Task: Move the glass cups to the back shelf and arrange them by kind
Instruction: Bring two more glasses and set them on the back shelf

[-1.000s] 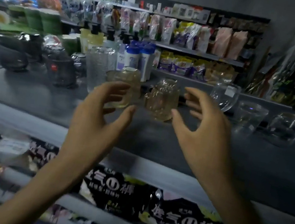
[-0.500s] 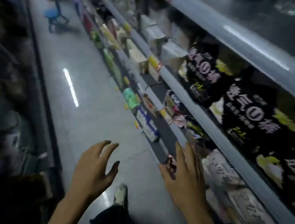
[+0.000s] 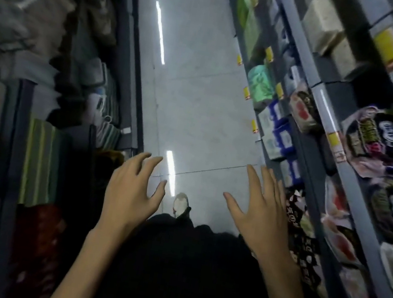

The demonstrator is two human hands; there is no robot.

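No glass cup shows in the head view at this moment. I look down a shop aisle at the grey tiled floor (image 3: 198, 102). My left hand (image 3: 130, 189) hovers over the floor with fingers loosely spread and holds nothing. My right hand (image 3: 261, 213) is beside it with straight, spread fingers, also holding nothing. Both hands float in front of my dark clothing (image 3: 183, 264), and one shoe (image 3: 180, 205) shows between them.
Grey shelving (image 3: 327, 114) with packaged goods and yellow price tags runs along the right side. On the left, racks hold folded striped textiles (image 3: 41, 161) and stacked cloth. The aisle floor runs ahead between them.
A second ago both hands were by glass cups on a shelf top. The view has since swung down and left to the aisle floor, and the hands have dropped, holding nothing.
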